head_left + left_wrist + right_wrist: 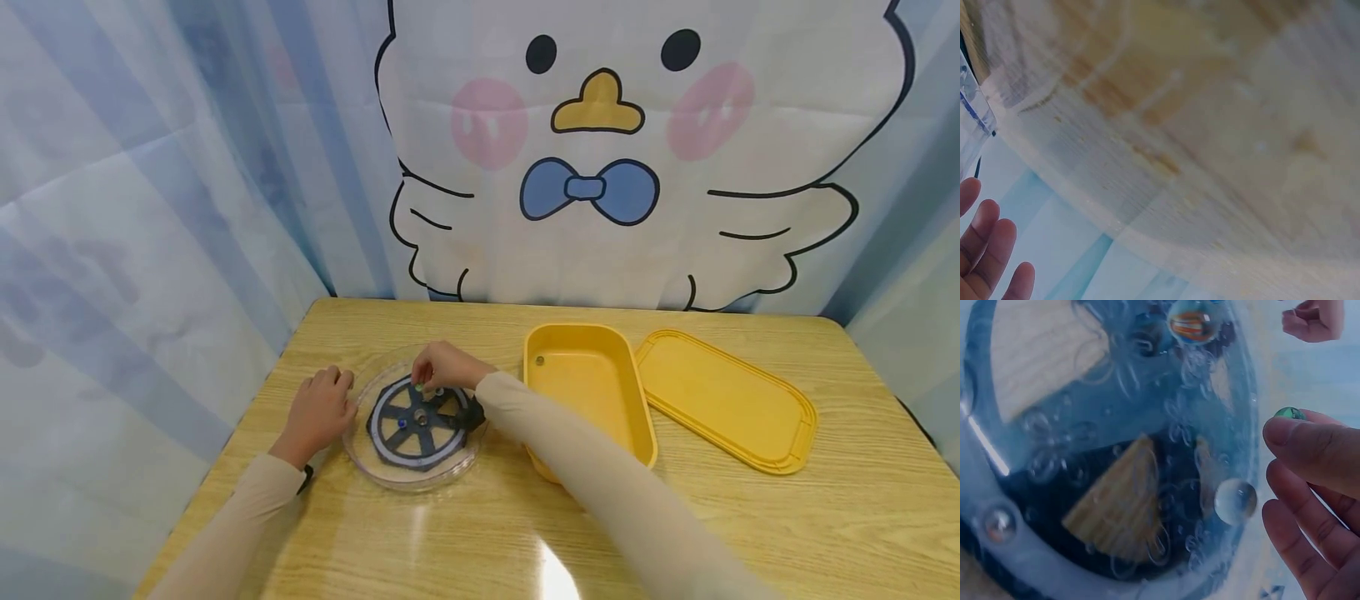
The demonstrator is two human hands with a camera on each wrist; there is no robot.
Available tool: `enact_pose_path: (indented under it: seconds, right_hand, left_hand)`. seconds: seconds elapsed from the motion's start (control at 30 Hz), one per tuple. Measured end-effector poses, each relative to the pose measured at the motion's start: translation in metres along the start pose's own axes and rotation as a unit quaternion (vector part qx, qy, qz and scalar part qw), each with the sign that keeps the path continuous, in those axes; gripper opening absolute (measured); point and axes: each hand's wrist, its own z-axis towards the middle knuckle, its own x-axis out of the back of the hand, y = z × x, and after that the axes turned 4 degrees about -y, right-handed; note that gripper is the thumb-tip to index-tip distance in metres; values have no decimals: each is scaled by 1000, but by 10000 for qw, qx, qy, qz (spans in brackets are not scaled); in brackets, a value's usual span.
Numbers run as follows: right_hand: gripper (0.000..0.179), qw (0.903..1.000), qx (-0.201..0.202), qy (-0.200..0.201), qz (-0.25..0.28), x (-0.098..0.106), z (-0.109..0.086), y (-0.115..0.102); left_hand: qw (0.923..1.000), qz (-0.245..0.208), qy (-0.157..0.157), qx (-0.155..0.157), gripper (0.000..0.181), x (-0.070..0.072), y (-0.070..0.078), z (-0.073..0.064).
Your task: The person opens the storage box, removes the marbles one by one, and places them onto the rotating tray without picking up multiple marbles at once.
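Over a round clear dish (408,485), my right hand (450,367) pinches a green marble (1289,414) between thumb and forefinger. A dark spoked wheel shape (425,439) with a pale ring shows within the dish's outline. A blue marble (402,424) is near its middle. In the right wrist view, a clear marble (1235,501) and an orange-striped marble (1191,322) are seen with the dish. My left hand (318,412) is at the dish's left rim, fingers loosely bent and holding nothing. Its fingers (999,250) also appear in the left wrist view.
Right of the dish stands a yellow container (645,433) with a small marble (540,361) inside. Its yellow lid (727,400) lies flat farther right. The wooden table (360,542) ends at a printed curtain (495,242) behind.
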Motion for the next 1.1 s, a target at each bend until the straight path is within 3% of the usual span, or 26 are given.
enact_pose_path:
  seconds: [0.8, 1.1]
  right_hand:
    - [11, 9985, -44, -185, -505, -11, 5, -4]
    - [11, 9991, -34, -189, -368, -10, 1, -8]
  left_hand:
    - [9998, -70, -128, 97, 9, 1, 2, 1]
    - [9999, -93, -84, 66, 10, 0, 1, 1]
